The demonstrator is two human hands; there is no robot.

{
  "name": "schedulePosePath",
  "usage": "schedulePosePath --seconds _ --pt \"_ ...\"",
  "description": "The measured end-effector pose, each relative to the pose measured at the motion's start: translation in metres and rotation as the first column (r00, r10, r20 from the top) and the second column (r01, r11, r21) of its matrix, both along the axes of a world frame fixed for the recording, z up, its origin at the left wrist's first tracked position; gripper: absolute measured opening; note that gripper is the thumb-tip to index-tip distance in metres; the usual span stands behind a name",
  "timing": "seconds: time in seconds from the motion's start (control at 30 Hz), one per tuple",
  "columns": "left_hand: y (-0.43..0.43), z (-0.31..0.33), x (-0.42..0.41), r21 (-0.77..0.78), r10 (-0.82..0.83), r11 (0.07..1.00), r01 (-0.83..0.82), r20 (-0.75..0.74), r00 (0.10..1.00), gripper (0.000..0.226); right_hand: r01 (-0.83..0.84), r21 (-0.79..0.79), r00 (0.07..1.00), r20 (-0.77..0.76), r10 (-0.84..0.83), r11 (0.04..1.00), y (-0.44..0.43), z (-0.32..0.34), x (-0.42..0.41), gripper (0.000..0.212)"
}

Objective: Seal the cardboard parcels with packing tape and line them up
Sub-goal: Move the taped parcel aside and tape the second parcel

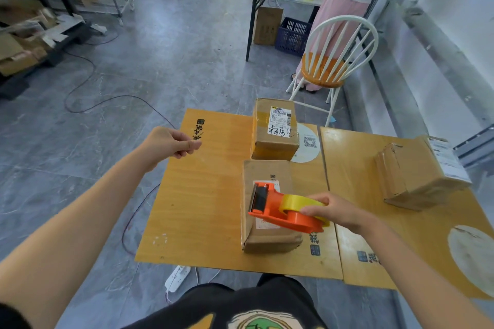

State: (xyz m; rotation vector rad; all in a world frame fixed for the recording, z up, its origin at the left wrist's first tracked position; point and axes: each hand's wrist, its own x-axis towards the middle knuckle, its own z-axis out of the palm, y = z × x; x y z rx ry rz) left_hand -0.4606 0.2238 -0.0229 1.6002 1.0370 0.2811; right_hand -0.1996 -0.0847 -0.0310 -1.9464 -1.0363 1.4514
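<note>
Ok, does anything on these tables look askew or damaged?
Yes: the right-hand parcel sits apart on the right table, turned at an angle to the near parcel and far parcel, which line up on the left table. Its cardboard looks creased.

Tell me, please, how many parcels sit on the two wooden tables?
3: the near parcel under the tape gun, the labelled parcel behind it, the right parcel on the other table.
</note>
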Motion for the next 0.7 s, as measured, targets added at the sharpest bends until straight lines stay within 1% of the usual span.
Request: schedulePosePath --seconds 0.07,0.13,0.2,0.27,0.33,0.43,0.53,0.63,0.7 --pt "0.001 0.003 -0.004 -0.054 -0.03 0.998 0.031 0.032 0.999 0.024 0.108 0.083 0.994 -0.025 -0.106 0.991 -0.003 0.001 0.006 0.071" --pt "-0.002 0.001 -0.007 -0.141 -0.047 0.988 0.056 0.068 0.997 0.031 0.241 0.163 0.97 -0.066 -0.233 0.957 -0.003 0.002 0.011 0.085" --pt "-0.008 -0.006 -0.009 -0.223 -0.054 0.972 0.076 0.099 0.994 0.039 0.325 0.223 0.945 -0.123 -0.304 0.919 -0.002 0.002 0.014 0.089" --pt "-0.016 -0.015 -0.012 -0.299 -0.054 0.95 0.087 0.119 0.991 0.038 0.37 0.261 0.927 -0.172 -0.334 0.892 -0.001 0.006 0.015 0.086" --pt "-0.024 -0.026 -0.014 -0.378 -0.017 0.923 0.075 0.155 0.988 0.031 0.395 0.297 0.914 -0.218 -0.341 0.869 0.001 0.013 0.013 0.082" --pt "-0.041 -0.041 -0.013 -0.474 0.072 0.88 0.037 0.211 0.975 0.027 0.436 0.339 0.889 -0.305 -0.341 0.834 0.005 0.021 0.007 0.085" --pt "-0.064 -0.053 -0.005 -0.566 0.163 0.824 0.012 0.258 0.952 0.024 0.525 0.357 0.824 -0.441 -0.356 0.773 0.011 0.023 -0.002 0.081" --pt "-0.096 -0.061 0.017 -0.655 0.271 0.755 0.008 0.323 0.907 0.026 0.624 0.33 0.73 -0.569 -0.378 0.708 0.023 0.022 -0.012 0.061" --pt "-0.123 -0.061 0.038 -0.711 0.338 0.702 0.044 0.386 0.858 0.028 0.676 0.34 0.682 -0.625 -0.38 0.654 0.037 0.022 -0.022 0.05"
